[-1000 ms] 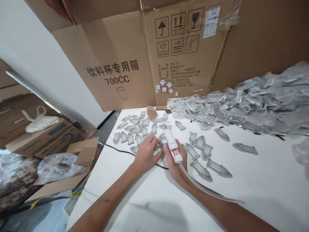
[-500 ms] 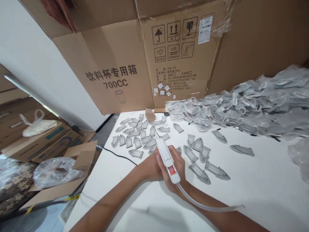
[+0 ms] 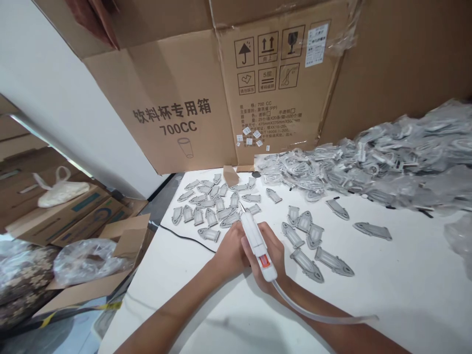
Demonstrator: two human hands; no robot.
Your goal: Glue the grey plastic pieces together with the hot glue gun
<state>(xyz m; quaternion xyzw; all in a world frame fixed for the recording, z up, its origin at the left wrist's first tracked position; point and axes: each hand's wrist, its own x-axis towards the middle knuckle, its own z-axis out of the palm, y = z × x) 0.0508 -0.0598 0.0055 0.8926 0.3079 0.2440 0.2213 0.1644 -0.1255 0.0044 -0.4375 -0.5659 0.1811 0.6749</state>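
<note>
My right hand [image 3: 275, 250] is wrapped around a white hot glue gun [image 3: 253, 235], its metal tip pointing away from me. A long translucent glue stick [image 3: 313, 316] trails from the gun's back end over my right forearm. My left hand [image 3: 230, 251] is closed beside the gun, against my right hand; its fingertips are hidden, so I cannot make out what they hold. Just beyond the tip lie several grey pointed plastic pieces [image 3: 211, 217] with pale centres. More of these grey pieces [image 3: 314, 235] lie to the right of my hands.
A big pile of bagged grey parts [image 3: 387, 152] covers the back right of the white table [image 3: 398, 285]. Behind stands a large cardboard box [image 3: 177, 73]. A black cord [image 3: 184, 237] runs off the left edge, near an open carton [image 3: 125, 241] on the floor.
The view has shifted very slightly. Both hands and the glue gun keep almost the same position over the table.
</note>
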